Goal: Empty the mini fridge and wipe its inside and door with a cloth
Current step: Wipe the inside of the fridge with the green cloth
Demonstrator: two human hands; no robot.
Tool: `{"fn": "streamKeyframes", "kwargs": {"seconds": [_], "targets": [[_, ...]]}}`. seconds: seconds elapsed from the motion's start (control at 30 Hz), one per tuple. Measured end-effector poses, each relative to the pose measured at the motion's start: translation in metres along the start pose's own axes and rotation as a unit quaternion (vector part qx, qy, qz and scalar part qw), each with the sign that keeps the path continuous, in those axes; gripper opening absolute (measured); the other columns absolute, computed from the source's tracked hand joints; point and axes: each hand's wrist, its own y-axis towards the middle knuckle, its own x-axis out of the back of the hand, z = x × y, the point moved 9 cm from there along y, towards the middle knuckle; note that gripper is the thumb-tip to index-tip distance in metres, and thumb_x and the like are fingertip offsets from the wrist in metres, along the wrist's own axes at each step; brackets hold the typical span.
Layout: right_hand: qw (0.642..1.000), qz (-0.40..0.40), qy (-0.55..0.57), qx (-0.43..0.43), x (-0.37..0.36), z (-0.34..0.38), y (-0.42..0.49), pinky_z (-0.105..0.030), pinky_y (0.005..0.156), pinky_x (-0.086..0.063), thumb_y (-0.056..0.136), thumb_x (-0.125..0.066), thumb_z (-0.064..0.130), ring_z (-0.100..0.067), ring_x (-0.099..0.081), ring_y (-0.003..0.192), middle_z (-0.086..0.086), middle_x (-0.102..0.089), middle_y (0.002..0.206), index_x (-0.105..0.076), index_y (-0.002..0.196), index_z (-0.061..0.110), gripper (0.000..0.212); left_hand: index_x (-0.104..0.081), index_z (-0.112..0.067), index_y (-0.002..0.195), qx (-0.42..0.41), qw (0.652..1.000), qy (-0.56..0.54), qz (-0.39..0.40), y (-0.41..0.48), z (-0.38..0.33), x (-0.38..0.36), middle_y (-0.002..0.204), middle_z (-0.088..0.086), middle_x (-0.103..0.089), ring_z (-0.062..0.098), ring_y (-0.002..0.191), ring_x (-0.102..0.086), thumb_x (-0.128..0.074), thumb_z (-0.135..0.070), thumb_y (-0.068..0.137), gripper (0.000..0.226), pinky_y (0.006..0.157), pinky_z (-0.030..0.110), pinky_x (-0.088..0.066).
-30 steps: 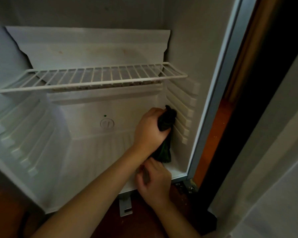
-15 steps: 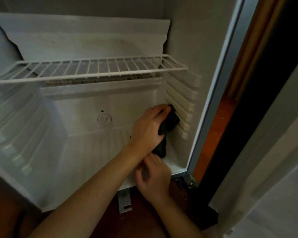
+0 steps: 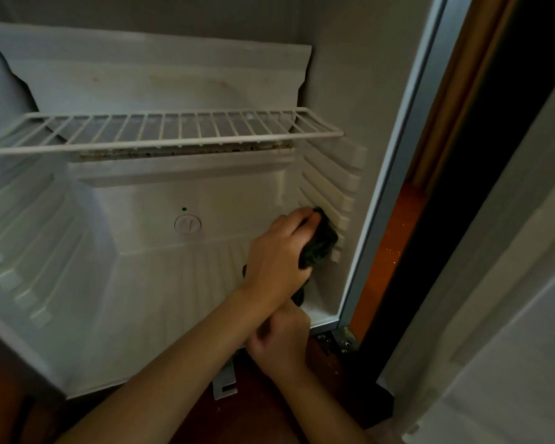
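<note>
At the lower right corner of the mini fridge (image 3: 148, 283) interior:

- Left hand (image 3: 274, 254): fingers curled round a dark green cloth (image 3: 319, 243) and pressing it against the side rails (image 3: 330, 190) moulded into the right wall. A tail of the cloth hangs below the hand.
- Right hand (image 3: 281, 342): just below the left wrist, at the front lip of the fridge floor. Its fingers are curled, but whether they hold anything cannot be told.
- Round embossed disc (image 3: 187, 224): on the back wall, with a small green dot (image 3: 184, 209) just above it.
- Wire shelf (image 3: 161, 136): white, level, spanning the compartment above the hands. A band of brown grime runs beneath its rear edge.
- Hinge bracket (image 3: 343, 339): metal, at the bottom right corner of the cabinet.
- White foot bracket (image 3: 225, 382): under the front edge, on the dark wooden floor (image 3: 263, 408).
</note>
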Motion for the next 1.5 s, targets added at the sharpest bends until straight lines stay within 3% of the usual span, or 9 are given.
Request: {"fn": "streamKeyframes", "kwargs": {"seconds": [0.37,0.6,0.67,0.77,0.9,1.03,1.13,1.27,1.5], "targets": [[0.990,0.061,-0.125,-0.036,-0.002,0.011,0.005,-0.019,0.062,-0.045,0.077,-0.039,0.048,-0.007,-0.064,0.076,0.006,-0.071,0.087,-0.067,0.095,0.022,0.043,-0.045,-0.017,0.133,-0.228,0.967,0.075,0.083,-0.034,-0.057,-0.001,0.128,0.003,-0.052,0.024,0.100,-0.054,-0.080,-0.011,0.066,0.076,0.071,0.037,-0.054],[0.987,0.146,0.070,0.022,0.016,0.031,-0.011,-0.027,0.070,-0.049,0.079,-0.059,0.012,-0.007,-0.060,0.084,0.009,-0.064,0.088,-0.061,0.089,0.024,0.016,-0.056,-0.019,0.129,0.082,0.968,-0.196,-0.135,-0.042,0.007,0.089,0.131,0.003,-0.047,0.011,0.124,-0.047,-0.065,-0.017,0.081,0.049,0.106,0.023,-0.038],[0.986,0.104,0.129,0.026,0.041,0.044,-0.022,-0.021,0.076,-0.047,0.081,-0.057,0.012,-0.005,-0.059,0.089,0.013,-0.061,0.089,-0.065,0.092,0.025,0.019,-0.057,-0.022,0.127,0.201,0.921,-0.286,-0.172,-0.056,0.028,0.108,0.129,0.007,-0.051,0.013,0.122,-0.050,-0.071,-0.020,0.082,0.047,0.106,0.025,-0.039],[0.973,-0.015,0.229,-0.034,0.085,0.053,-0.030,-0.020,0.074,-0.047,0.085,-0.057,0.018,-0.011,-0.061,0.083,0.012,-0.061,0.084,-0.067,0.089,0.031,0.017,-0.060,-0.014,0.122,0.376,0.757,-0.498,-0.194,-0.083,0.044,0.109,0.117,0.008,-0.066,0.021,0.110,-0.062,-0.072,-0.021,0.073,0.051,0.091,0.031,-0.053],[0.886,-0.042,0.368,-0.279,0.090,0.043,-0.026,-0.031,0.081,-0.053,0.085,-0.063,0.040,-0.013,-0.059,0.105,0.014,-0.060,0.109,-0.062,0.105,0.043,0.020,-0.064,-0.014,0.115,0.409,0.695,-0.556,-0.201,-0.097,0.037,0.121,0.110,0.005,-0.070,0.017,0.103,-0.066,-0.069,-0.019,0.073,0.043,0.085,0.029,-0.055],[0.671,0.177,0.600,-0.397,0.043,0.084,-0.023,-0.050,0.081,-0.055,0.074,-0.075,0.044,-0.029,-0.057,0.118,-0.003,-0.055,0.133,-0.043,0.137,0.041,0.070,-0.064,-0.016,0.111,0.406,0.704,-0.555,-0.176,-0.108,0.026,0.125,0.108,0.002,-0.072,0.017,0.102,-0.067,-0.067,-0.017,0.074,0.038,0.085,0.029,-0.056],[0.755,0.183,0.512,-0.366,0.038,0.087,-0.019,-0.042,0.090,-0.054,0.081,-0.073,0.015,-0.020,-0.065,0.108,-0.001,-0.068,0.119,-0.050,0.133,0.031,0.059,-0.062,-0.016,0.117,0.418,0.721,-0.541,-0.112,-0.117,0.021,0.121,0.117,0.008,-0.068,0.022,0.109,-0.064,-0.078,-0.023,0.072,0.048,0.085,0.031,-0.056],[0.840,0.118,0.416,-0.327,0.062,0.071,-0.004,-0.031,0.086,-0.056,0.081,-0.070,0.002,-0.011,-0.063,0.103,0.006,-0.064,0.116,-0.051,0.118,0.044,0.059,-0.051,-0.018,0.135,0.441,0.623,-0.645,0.032,-0.119,0.029,0.129,0.135,0.012,-0.056,0.033,0.126,-0.051,-0.088,-0.060,0.042,0.108,0.103,0.053,-0.042],[0.861,0.237,0.368,-0.259,0.058,0.089,0.003,-0.025,0.078,-0.056,0.076,-0.074,-0.001,-0.011,-0.067,0.096,-0.002,-0.067,0.109,-0.061,0.117,0.023,0.049,-0.078,-0.014,0.095,0.506,0.619,-0.574,0.176,-0.115,0.018,0.116,0.107,0.013,-0.072,0.025,0.097,-0.070,-0.093,-0.053,0.027,0.080,0.075,0.031,-0.058]]}}
